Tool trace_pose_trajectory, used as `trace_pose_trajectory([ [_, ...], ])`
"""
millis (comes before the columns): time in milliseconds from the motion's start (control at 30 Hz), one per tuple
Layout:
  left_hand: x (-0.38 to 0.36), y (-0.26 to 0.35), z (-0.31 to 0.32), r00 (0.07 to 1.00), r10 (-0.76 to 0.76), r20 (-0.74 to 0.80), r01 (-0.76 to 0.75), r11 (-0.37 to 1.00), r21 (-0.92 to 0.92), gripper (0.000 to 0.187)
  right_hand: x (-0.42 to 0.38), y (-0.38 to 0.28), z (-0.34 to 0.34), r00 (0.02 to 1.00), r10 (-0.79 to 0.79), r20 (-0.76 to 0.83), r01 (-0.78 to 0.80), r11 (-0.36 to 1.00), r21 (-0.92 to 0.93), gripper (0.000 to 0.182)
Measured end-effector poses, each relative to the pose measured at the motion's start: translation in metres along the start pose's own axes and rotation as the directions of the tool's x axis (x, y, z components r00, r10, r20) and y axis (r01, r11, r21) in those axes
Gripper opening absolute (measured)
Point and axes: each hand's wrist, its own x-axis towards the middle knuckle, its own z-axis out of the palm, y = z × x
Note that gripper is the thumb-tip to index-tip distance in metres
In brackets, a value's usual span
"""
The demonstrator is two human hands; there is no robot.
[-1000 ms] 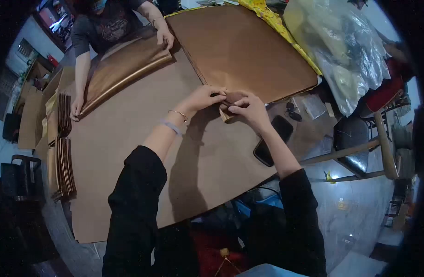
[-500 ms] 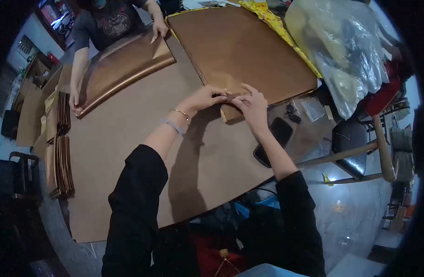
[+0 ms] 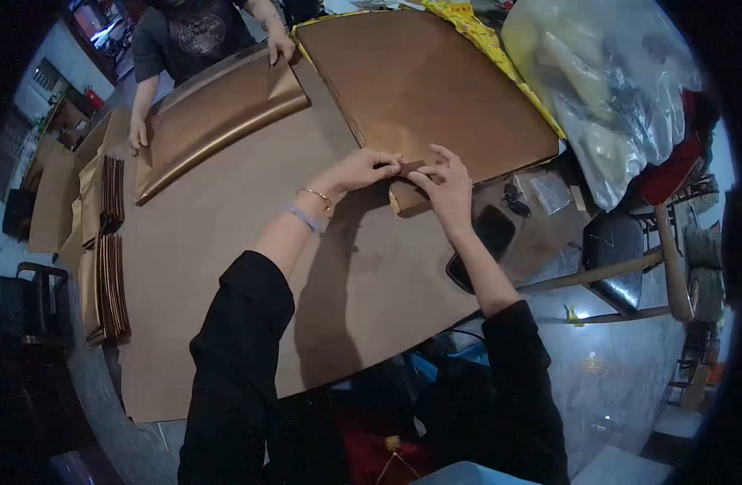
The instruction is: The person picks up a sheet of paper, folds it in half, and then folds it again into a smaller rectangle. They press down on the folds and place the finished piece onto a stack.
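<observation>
Both my hands meet over the near corner of a wide stack of copper-brown sheets (image 3: 435, 81). My left hand (image 3: 361, 171), with a bangle and a pale bracelet at the wrist, pinches a small dark brown folded piece (image 3: 409, 168) from the left. My right hand (image 3: 447, 184) grips the same piece from the right, thumb and fingertips together and another finger raised. The piece looks like paper; its full shape is partly hidden by my fingers. Just below my fingers is a small copper-coloured bundle (image 3: 409, 200) with a ragged pale left edge.
Across the brown-covered table (image 3: 225, 299), another person's hands rest on a folded copper sheet (image 3: 225, 129). Folded bundles (image 3: 111, 283) stand at the left edge. On the right are a black phone-like object (image 3: 482, 242), keys (image 3: 514, 198), a plastic bag (image 3: 605, 97) and a wooden chair (image 3: 670, 267).
My fingers have shifted slightly on the small brown piece, and more of it shows. The other person's hand at the left has slid up and back along the copper sheet.
</observation>
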Motion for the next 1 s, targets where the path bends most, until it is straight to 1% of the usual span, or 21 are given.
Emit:
trace_pose_trajectory([
  [67,-0.001,0.004,-0.001,0.998,-0.065,0.025,0.067,0.996,-0.06,0.027,-0.001,-0.001,-0.001,1.0,-0.009,0.004,0.009,1.0,-0.023,0.02],
  [100,0.0,0.0,0.001,0.997,-0.068,0.025,0.069,0.996,-0.062,0.027,-0.001,-0.004,-0.002,1.0,-0.007,0.006,0.007,1.0,-0.023,0.02],
  [167,0.001,-0.007,0.005,0.994,-0.098,-0.04,0.09,0.98,-0.176,0.03,-0.002,-0.01,-0.003,0.999,0.039,-0.005,-0.039,0.996,0.079,0.02],
  [200,0.0,-0.002,0.002,0.994,-0.1,-0.04,0.091,0.98,-0.175,0.03,-0.003,-0.01,-0.002,0.998,0.055,-0.009,-0.054,0.992,0.113,0.02],
  [267,0.0,0.007,-0.004,0.986,-0.114,0.124,0.13,0.983,-0.126,0.032,-0.004,-0.002,0.0,0.995,-0.074,-0.062,0.075,0.997,0.02,0.017],
  [300,-0.001,0.008,-0.004,0.986,-0.113,0.124,0.129,0.984,-0.125,0.032,-0.004,-0.002,0.0,0.995,-0.074,-0.064,0.075,0.997,0.02,0.017],
  [367,-0.004,0.01,-0.002,0.997,-0.003,0.076,0.004,1.0,-0.013,0.033,-0.005,-0.003,0.0,0.994,-0.093,-0.051,0.096,0.993,0.067,0.013],
  [400,-0.004,0.01,-0.001,0.997,-0.004,0.076,0.005,1.0,-0.012,0.033,-0.004,0.004,0.003,0.994,-0.093,-0.05,0.096,0.993,0.068,0.013],
  [467,-0.004,0.01,0.001,0.999,0.011,0.04,-0.008,0.998,-0.061,0.033,-0.002,0.018,0.01,0.983,-0.177,-0.042,0.176,0.984,-0.03,0.011],
  [500,-0.003,0.004,0.004,0.999,0.01,0.039,-0.008,0.998,-0.061,0.033,-0.001,0.015,0.009,0.983,-0.178,-0.042,0.176,0.984,-0.029,0.011],
  [567,0.002,-0.013,0.01,0.982,0.159,-0.105,-0.16,0.987,-0.003,0.033,-0.001,0.005,0.006,0.969,-0.238,-0.072,0.236,0.971,-0.039,0.011],
  [600,0.002,-0.012,0.012,0.982,0.16,-0.104,-0.161,0.987,-0.002,0.033,-0.002,0.005,0.006,0.969,-0.238,-0.073,0.236,0.971,-0.039,0.011],
  [667,0.001,-0.007,0.018,0.979,-0.052,-0.197,0.045,0.998,-0.04,0.032,-0.005,0.003,0.005,0.962,-0.245,-0.117,0.235,0.968,-0.093,0.014],
  [700,0.001,-0.007,0.019,0.979,-0.051,-0.198,0.044,0.998,-0.038,0.032,-0.007,0.002,0.004,0.962,-0.247,-0.118,0.237,0.967,-0.093,0.014],
  [767,0.003,-0.005,0.02,0.961,-0.141,-0.237,0.139,0.99,-0.025,0.032,-0.011,0.001,0.001,0.988,-0.068,-0.135,0.084,0.989,0.118,0.022],
  [800,0.004,-0.005,0.02,0.961,-0.136,-0.241,0.135,0.991,-0.021,0.032,-0.014,0.006,-0.002,0.981,-0.125,-0.148,0.123,0.992,-0.026,0.033],
  [833,0.005,-0.005,0.021,0.959,-0.108,-0.262,0.122,0.992,0.037,0.031,-0.016,0.01,-0.005,0.98,-0.13,-0.15,0.127,0.992,-0.027,0.033],
  [867,0.006,-0.004,0.022,0.957,-0.079,-0.281,0.109,0.989,0.095,0.031,-0.018,0.015,-0.008,0.993,-0.038,-0.109,0.039,0.999,0.005,0.039],
  [900,0.004,0.004,0.022,0.957,-0.074,-0.281,0.104,0.99,0.095,0.031,-0.02,0.018,-0.012,0.996,0.054,-0.065,-0.053,0.998,0.031,0.045],
  [967,-0.003,0.028,0.019,0.916,-0.249,-0.314,0.219,0.967,-0.128,0.027,-0.022,0.029,-0.016,0.997,0.066,-0.05,-0.066,0.998,0.007,0.046],
  [1000,-0.001,0.025,0.022,0.919,-0.243,-0.31,0.213,0.969,-0.127,0.027,-0.024,0.033,-0.019,0.999,-0.02,-0.05,0.012,0.989,-0.146,0.048],
])
